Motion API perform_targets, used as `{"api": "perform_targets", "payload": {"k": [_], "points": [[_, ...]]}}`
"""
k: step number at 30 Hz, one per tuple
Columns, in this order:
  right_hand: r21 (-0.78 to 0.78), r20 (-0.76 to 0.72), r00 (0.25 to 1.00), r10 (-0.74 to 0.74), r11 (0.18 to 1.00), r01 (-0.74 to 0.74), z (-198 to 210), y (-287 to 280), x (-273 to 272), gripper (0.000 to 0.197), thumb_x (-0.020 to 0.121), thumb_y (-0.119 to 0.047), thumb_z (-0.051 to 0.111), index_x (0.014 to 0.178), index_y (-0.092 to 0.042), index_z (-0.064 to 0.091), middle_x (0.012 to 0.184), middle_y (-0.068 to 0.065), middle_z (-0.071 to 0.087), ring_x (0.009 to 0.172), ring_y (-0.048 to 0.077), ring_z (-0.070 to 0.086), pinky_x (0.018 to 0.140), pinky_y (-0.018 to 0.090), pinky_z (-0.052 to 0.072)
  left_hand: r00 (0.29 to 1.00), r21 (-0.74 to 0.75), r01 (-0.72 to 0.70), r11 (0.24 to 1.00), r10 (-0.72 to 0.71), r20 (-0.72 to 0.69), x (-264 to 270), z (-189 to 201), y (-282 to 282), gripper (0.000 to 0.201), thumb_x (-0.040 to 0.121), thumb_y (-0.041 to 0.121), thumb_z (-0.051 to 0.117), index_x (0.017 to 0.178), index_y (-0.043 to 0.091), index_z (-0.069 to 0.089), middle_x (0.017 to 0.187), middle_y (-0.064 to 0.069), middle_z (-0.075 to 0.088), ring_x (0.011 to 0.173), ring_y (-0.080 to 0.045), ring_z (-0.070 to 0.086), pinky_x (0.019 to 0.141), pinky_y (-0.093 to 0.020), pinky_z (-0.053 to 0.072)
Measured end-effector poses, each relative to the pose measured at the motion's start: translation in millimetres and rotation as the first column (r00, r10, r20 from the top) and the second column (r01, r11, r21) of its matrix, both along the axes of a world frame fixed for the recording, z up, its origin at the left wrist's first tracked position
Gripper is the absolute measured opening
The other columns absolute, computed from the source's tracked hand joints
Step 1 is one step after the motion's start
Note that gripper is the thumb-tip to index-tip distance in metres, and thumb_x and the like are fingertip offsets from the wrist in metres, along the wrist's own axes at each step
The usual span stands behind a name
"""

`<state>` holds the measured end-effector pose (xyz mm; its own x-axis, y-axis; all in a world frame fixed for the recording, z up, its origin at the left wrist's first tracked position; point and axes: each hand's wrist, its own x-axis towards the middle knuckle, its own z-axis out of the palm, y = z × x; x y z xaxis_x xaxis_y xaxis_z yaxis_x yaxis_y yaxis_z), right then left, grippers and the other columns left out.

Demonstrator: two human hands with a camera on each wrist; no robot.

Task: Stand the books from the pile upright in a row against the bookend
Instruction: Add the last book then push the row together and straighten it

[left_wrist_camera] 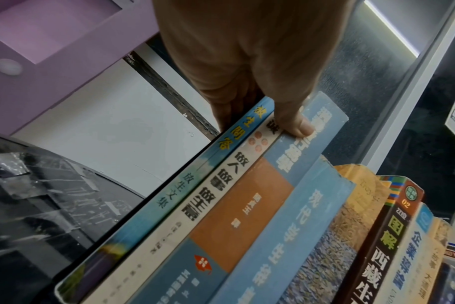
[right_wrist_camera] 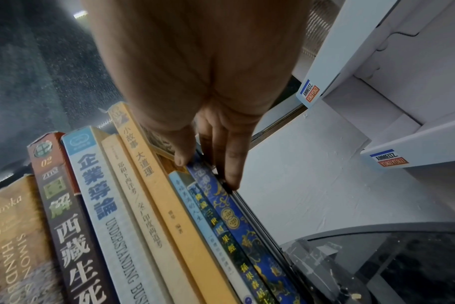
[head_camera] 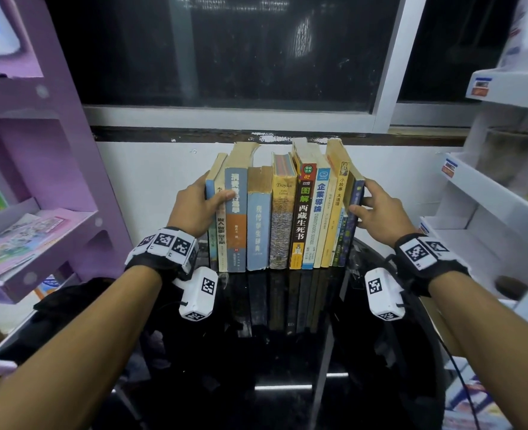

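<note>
Dark window glass (head_camera: pixel 225 51) fills the back of the scene, a white wall below it, and up against that wall sits a glossy black table (head_camera: pixel 287 352) carrying the whole show. Books (head_camera: pixel 283 212) stand spines-out in one row at the table's far edge, and no pile is in sight, so by my read this is the closing squeeze.

Left hand (head_camera: pixel 194 206) cups the row's left end, palm on the outer cover, thumb (left_wrist_camera: pixel 296 125) hooked over the front of the spines. Right hand (head_camera: pixel 380 212) clamps the other end, fingers (right_wrist_camera: pixel 230 164) laid flat along the outside, thumb on the blue spine. A thin grey plate (right_wrist_camera: pixel 255 218) runs beside that last book, which could be the bookend, though I cannot say for sure.

To finish well, press both ends inward evenly and low, since the slim books (head_camera: pixel 343 231) on the right lean left a touch and want straightening. Ease off one hand at a time and watch for a topple.

Room is tight: purple shelving (head_camera: pixel 39 187) crowds the left side, white shelving (head_camera: pixel 489 197) the right, and the wall is close behind. Open ground is toward the table's near edge, so hands should withdraw that way.
</note>
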<state>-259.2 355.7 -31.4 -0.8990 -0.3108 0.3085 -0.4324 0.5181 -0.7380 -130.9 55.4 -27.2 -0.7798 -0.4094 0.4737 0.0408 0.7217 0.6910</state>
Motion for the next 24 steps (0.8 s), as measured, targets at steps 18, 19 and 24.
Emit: {"api": "perform_targets", "payload": {"k": [18, 19, 24], "points": [[0.026, -0.009, 1.0, -0.002, 1.0, 0.002, -2.1, 2.7, 3.6, 0.05, 0.097, -0.017, 0.054, 0.14, -0.034, 0.037, 0.127, 0.013, 0.063, 0.114, 0.033, 0.061, 0.096, 0.053, 0.05, 1.0, 0.04, -0.028, 0.999, 0.028, -0.007, -0.8, -5.3, -3.2, 0.042, 0.09, 0.04, 0.061, 0.122, 0.013, 0.056, 0.109, -0.006, 0.069, 0.086, -0.014, 0.059, 0.068, -0.021, 0.045], [0.029, -0.008, 1.0, 0.005, 1.0, -0.005, -1.4, 2.9, 3.8, 0.049, 0.097, -0.016, 0.053, 0.141, -0.033, 0.038, 0.127, 0.013, 0.063, 0.113, 0.033, 0.061, 0.096, 0.053, 0.05, 0.999, 0.039, -0.031, 0.999, 0.03, 0.01, 0.2, -4.3, -3.7, 0.042, 0.09, 0.04, 0.061, 0.122, 0.013, 0.056, 0.109, -0.006, 0.069, 0.086, -0.015, 0.06, 0.07, -0.024, 0.045], [0.053, 0.004, 1.0, 0.022, 0.998, -0.022, 3.3, 4.3, 7.1, 0.045, 0.097, -0.013, 0.051, 0.136, -0.032, 0.043, 0.126, 0.011, 0.064, 0.11, 0.032, 0.062, 0.098, 0.051, 0.049, 0.996, 0.004, -0.03, 1.0, 0.03, 0.087, 6.3, 3.2, -7.0, 0.047, 0.09, 0.041, 0.06, 0.125, 0.011, 0.052, 0.102, 0.001, 0.06, 0.086, -0.015, 0.054, 0.059, -0.014, 0.038]]}}
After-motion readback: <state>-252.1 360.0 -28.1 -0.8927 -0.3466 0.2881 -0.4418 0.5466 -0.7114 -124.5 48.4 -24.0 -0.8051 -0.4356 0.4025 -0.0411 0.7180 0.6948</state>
